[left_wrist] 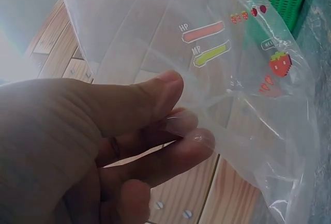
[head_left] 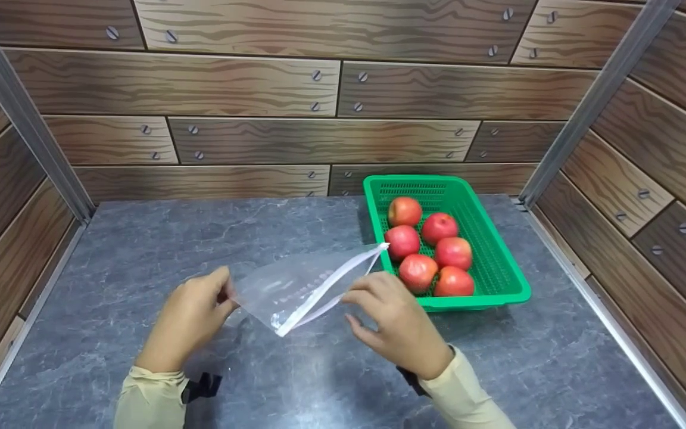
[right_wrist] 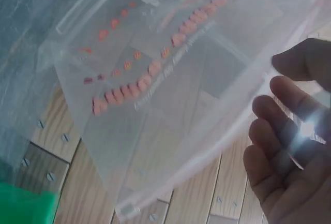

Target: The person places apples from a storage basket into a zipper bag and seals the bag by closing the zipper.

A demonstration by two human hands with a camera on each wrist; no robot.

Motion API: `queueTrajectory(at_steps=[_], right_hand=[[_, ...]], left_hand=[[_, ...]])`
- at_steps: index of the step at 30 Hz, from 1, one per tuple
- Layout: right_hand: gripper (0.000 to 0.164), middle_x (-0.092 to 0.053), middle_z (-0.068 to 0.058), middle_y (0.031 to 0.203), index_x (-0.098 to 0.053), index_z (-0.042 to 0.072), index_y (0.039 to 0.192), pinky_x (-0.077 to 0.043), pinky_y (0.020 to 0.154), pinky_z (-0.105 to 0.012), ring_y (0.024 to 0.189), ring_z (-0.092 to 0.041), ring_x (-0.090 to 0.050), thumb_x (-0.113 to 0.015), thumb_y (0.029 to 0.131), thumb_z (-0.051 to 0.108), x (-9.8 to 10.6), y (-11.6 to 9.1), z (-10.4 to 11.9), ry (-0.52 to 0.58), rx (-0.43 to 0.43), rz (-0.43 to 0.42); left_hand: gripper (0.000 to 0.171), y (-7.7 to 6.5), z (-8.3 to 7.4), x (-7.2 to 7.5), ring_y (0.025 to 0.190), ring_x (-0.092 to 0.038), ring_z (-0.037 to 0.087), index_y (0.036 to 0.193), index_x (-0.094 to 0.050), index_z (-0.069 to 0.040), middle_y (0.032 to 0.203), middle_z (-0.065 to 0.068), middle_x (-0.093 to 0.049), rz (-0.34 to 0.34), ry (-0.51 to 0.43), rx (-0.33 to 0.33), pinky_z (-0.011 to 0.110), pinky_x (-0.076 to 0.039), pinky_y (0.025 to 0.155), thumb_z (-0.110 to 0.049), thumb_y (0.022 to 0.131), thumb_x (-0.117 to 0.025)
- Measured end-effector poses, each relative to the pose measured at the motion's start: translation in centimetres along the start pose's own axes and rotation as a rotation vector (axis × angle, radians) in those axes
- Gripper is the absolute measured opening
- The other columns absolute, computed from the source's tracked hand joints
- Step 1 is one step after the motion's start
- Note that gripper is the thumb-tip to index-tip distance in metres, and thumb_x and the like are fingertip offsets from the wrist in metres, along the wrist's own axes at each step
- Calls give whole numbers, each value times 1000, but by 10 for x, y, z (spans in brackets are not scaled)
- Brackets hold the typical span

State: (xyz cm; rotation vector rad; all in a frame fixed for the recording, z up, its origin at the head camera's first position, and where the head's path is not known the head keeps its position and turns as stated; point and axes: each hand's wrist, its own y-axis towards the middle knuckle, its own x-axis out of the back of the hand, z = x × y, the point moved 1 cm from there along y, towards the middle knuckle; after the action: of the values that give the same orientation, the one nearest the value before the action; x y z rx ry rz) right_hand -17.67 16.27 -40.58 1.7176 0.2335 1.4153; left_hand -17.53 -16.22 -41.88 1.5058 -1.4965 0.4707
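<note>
A clear plastic zip bag [head_left: 301, 283] printed with strawberries and red lettering is held above the table, its white zip edge parted and facing right. My left hand [head_left: 191, 316] pinches the far side of the bag from that edge, thumb against fingertips [left_wrist: 199, 138]. By the parted mouth is my right hand [head_left: 396, 322], its fingers loosely bent and its thumb apart from them. In the right wrist view these fingers [right_wrist: 266, 131] are beside the zip strip, with nothing gripped between them and the thumb.
A green plastic basket [head_left: 489, 262] stands on the right of the grey marbled table [head_left: 140, 250], with several red apples [head_left: 418, 273] in its left part. The bag's far corner overlaps the basket's rim in the head view. Wood-patterned walls [head_left: 248, 89] enclose the table.
</note>
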Motion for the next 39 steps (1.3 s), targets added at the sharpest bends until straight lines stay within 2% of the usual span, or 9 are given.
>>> queueTrajectory(at_steps=[9,13,19,21,25,29,32,35,39], right_hand=[[23,-67,-1,109,-70,14,99,-53,90,-38,105,-21,-64,-76,83,-1,-18,9,4,-6,-30,42],[18,-67,-2,110,-71,13,97,-53,91,-38,104,-20,-64,-74,87,-1,-16,11,3,21,-34,34],[15,-67,-2,109,-71,13,96,-53,93,-36,102,-20,-65,-71,89,-1,-16,15,6,32,1,31],[15,-67,-2,108,-71,13,96,-53,92,-35,102,-20,-65,-71,89,-1,-17,16,8,33,14,27],[14,-68,-1,109,-71,13,97,-53,92,-34,103,-20,-65,-71,90,0,-19,19,12,39,43,20],[13,-68,0,110,-71,13,97,-53,93,-35,104,-20,-65,-70,91,1,-19,23,15,47,62,14],[12,-68,-1,110,-71,12,98,-53,94,-35,104,-20,-65,-71,92,2,-20,25,17,48,75,13],[10,-69,-1,109,-72,11,99,-53,93,-34,104,-20,-65,-69,94,4,-21,24,20,39,87,14],[10,-69,0,108,-72,11,101,-53,93,-32,103,-18,-65,-64,98,7,-21,21,24,33,94,2]], left_hand=[[26,3,0,1,74,-60,10,87,-60,-18,81,-6,-65,82,-7,10,36,-52,69,-9,85,-84],[28,2,0,4,82,-65,14,92,-63,-18,87,-6,-68,164,-24,42,41,-55,76,-17,80,-89],[54,-14,6,17,117,-64,30,131,-64,-17,124,6,-69,381,-132,59,56,-50,99,-31,83,-85],[63,-18,5,21,124,-61,32,141,-59,-17,132,8,-66,412,-167,43,57,-48,102,-35,84,-81],[67,-18,-8,23,125,-60,30,142,-59,-17,135,6,-65,327,-194,36,58,-47,103,-55,88,-75],[60,-7,-35,15,119,-64,25,132,-65,-16,129,3,-68,69,-205,37,54,-48,102,-59,91,-72],[55,0,-57,6,120,-64,22,131,-66,-14,128,3,-68,-73,-222,-13,51,-49,103,-54,92,-73],[67,0,-76,-2,125,-61,23,137,-64,-16,135,2,-65,-87,-198,-41,51,-49,103,-62,89,-71],[81,-4,-91,-8,133,-57,28,144,-61,-19,143,4,-62,-6,-139,-25,54,-47,106,-74,85,-67]])
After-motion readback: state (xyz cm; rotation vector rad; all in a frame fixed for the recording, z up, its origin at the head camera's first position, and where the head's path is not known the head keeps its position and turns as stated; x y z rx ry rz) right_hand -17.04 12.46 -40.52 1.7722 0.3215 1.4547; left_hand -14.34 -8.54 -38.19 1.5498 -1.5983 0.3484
